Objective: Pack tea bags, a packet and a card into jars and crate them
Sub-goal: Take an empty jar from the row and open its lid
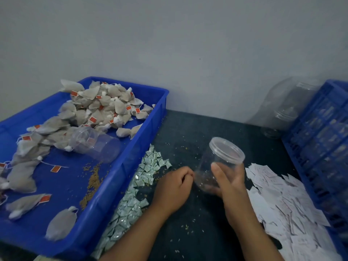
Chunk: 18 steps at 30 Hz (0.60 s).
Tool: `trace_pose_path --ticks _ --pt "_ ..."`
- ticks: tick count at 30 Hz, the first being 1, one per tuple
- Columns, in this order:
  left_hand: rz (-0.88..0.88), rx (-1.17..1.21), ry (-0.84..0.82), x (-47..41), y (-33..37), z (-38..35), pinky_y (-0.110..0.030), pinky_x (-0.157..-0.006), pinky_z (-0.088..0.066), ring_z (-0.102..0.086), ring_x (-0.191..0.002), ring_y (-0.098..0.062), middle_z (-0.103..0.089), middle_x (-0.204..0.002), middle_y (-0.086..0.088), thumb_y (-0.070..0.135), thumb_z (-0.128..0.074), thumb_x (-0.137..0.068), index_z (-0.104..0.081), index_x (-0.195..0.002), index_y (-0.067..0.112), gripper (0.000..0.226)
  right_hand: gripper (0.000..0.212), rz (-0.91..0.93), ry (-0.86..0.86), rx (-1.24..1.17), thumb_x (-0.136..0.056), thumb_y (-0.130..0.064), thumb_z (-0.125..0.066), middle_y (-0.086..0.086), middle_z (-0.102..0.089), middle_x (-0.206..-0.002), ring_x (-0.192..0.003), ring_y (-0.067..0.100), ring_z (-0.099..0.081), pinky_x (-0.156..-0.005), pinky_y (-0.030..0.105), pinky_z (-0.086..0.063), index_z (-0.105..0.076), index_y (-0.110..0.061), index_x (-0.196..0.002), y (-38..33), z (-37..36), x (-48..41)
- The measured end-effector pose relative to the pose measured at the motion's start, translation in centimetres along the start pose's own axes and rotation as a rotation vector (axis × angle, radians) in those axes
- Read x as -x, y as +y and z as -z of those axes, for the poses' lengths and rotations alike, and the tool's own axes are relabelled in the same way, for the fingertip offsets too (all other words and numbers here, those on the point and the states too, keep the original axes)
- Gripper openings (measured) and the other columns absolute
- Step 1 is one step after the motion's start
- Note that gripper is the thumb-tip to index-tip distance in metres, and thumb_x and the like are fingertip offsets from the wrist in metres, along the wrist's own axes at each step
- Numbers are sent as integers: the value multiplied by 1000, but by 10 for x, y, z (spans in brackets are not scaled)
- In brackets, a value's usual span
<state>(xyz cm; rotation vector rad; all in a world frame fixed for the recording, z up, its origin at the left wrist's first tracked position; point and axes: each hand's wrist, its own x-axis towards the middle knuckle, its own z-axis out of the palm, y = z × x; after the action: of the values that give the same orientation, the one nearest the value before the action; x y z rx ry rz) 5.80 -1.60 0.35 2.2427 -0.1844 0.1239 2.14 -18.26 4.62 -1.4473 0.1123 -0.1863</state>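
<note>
Tea bags, grey with red tags, heap in the blue tray at frame left, white cards spread lower right, silvery packets trail between, and at centre the right hand grips a clear, lidded, tilted jar beside the curled left hand, whose hold I cannot tell.

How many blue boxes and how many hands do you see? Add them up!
Blue plastic boxes: 2 (shallow blue plastic tray, slatted blue plastic crate)
Hands: 2 (left hand, right hand gripping the clear lidded plastic jar)
Total: 4
</note>
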Motion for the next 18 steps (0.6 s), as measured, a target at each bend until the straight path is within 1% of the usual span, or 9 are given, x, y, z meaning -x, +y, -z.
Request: trace_pose_path --ticks 3,5,7,9,11,12,13,15,18 --pt "33 50 -27 0 2 3 -26 -61 -42 -62 -72 1 -67 -76 22 46 -31 -91 -61 -86 48 30 84 120 81 20 -75 -59 -79 -12 -69 -139 -124 11 -71 -85 35 -66 -44 -46 -150 11 17 30" --pt "67 103 -18 1 6 4 -28 -64 -44 -63 -69 0 -69 -73 17 51 -30 -96 -63 -86 45 35 80 181 31 53 -76 -53 -78 -18 -64 -144 -127 8 -68 -93 34 -64 -42 -59 -148 13 23 42" --pt "97 192 3 -2 15 7 -31 -67 -47 -62 -65 -1 -69 -71 12 55 -34 -103 -68 -84 37 43 76 205 -51 134 -76 -49 -80 -27 -65 -136 -116 8 -73 -86 33 -66 -45 -70 -140 16 27 52" --pt "74 271 57 -5 32 16 -35 -71 -51 -64 -70 -3 -70 -75 10 53 -36 -105 -71 -84 31 46 77 235 -85 247 -73 -49 -83 -27 -64 -136 -113 14 -74 -86 43 -66 -47 -66 -139 22 31 59" --pt "-50 315 88 -4 53 30 -33 -86 -55 -67 -92 1 -72 -94 15 55 -37 -103 -74 -97 33 43 79 262 -93 288 -73 -47 -85 -22 -63 -139 -122 14 -69 -94 41 -63 -47 -59 -142 25 33 59" --pt "-157 320 57 0 64 37 -26 -94 -53 -64 -108 1 -70 -110 18 57 -41 -101 -72 -110 36 39 80 268 -107 281 -75 -46 -86 -19 -64 -140 -126 15 -68 -98 40 -61 -48 -54 -144 24 34 57" --pt "-274 289 -17 5 73 44 -19 -100 -48 -57 -123 1 -64 -126 21 58 -48 -98 -67 -124 41 36 80 279 -132 269 -77 -44 -87 -16 -64 -142 -130 15 -66 -101 37 -60 -48 -49 -147 22 34 55" --pt "-475 86 -223 16 87 54 -18 -110 -38 -41 -142 0 -45 -148 28 65 -65 -90 -51 -142 50 56 80 296 -195 258 -83 -36 -88 -11 -64 -143 -131 18 -67 -101 31 -59 -47 -44 -151 21 35 54" --pt "-698 -300 -257 30 96 54 -24 -103 -47 -49 -130 2 -46 -145 26 73 -69 -83 -51 -142 46 68 81 263 -216 311 -76 -27 -92 -9 -68 -134 -122 19 -72 -94 38 -63 -49 -45 -142 22 36 52"
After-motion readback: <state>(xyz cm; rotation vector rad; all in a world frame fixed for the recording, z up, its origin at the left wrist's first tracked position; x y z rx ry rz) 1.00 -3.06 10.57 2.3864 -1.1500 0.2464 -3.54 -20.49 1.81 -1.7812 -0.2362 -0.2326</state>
